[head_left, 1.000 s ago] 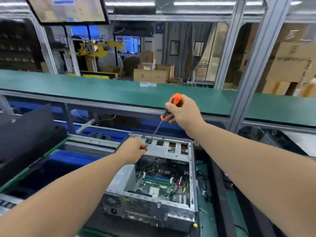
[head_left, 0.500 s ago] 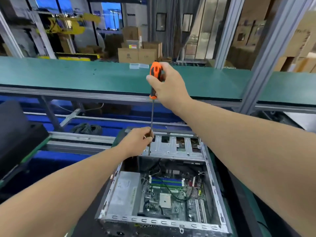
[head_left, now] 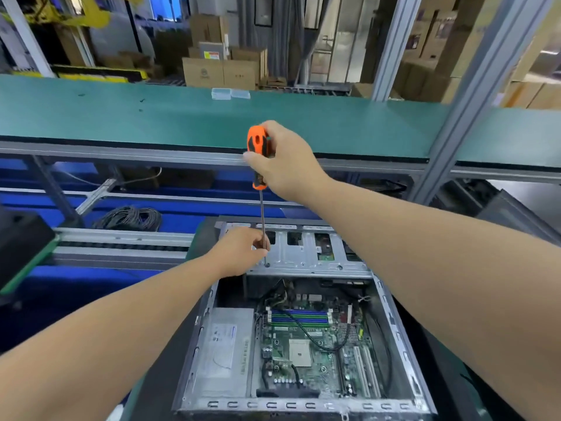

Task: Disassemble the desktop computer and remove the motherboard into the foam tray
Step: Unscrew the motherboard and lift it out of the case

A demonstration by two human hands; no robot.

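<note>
An open desktop case (head_left: 397, 338) lies flat in front of me, its green motherboard (head_left: 306, 350) showing inside beside a silver power supply (head_left: 226, 354). A metal drive cage (head_left: 309, 253) spans the case's far end. My right hand (head_left: 285, 162) grips the orange handle of a screwdriver (head_left: 258, 156), held upright. Its tip stands on the left part of the drive cage. My left hand (head_left: 239, 253) pinches the shaft low down, just above the tip. No foam tray is recognisable in view.
A green conveyor shelf (head_left: 121, 113) runs across behind the case, with small clear plastic boxes (head_left: 230, 94) on it. A coil of black cable (head_left: 127, 218) lies at the left, a black block (head_left: 21, 241) at the far left. Aluminium posts (head_left: 473, 95) rise at the right.
The screwdriver has swung from tilted to upright, its tip now on the drive cage. My view has dropped toward the case, so more of the motherboard shows.
</note>
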